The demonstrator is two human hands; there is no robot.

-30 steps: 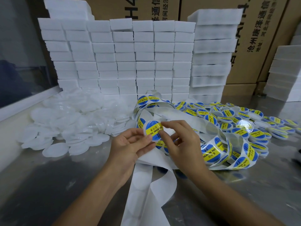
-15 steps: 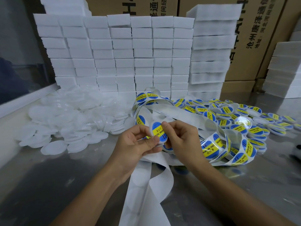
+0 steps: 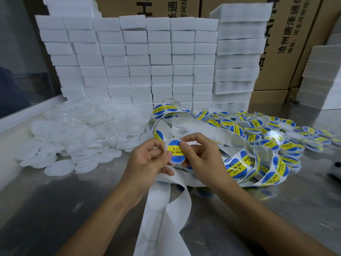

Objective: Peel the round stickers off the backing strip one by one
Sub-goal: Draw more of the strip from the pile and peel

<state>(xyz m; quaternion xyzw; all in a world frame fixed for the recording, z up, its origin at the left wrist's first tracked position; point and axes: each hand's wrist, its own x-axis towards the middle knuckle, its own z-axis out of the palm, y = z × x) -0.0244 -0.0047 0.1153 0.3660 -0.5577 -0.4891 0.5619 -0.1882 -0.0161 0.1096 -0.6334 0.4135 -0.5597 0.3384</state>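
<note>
Sticker [image 3: 176, 152] sits between your fingertips, above strip [image 3: 164, 215]. Your left hand [image 3: 147, 161] pinches its left edge, fingers curled. Your right hand [image 3: 203, 156] pinches its right edge, thumb on face.

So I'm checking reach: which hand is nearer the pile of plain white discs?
Left. The left hand is just right of the white discs; the right hand lies farther right, beyond the sticker both hands pinch.

Stickers [image 3: 176, 152] blue with yellow band; backing strip [image 3: 162, 215] white; foam blocks [image 3: 140, 58] white.
</note>
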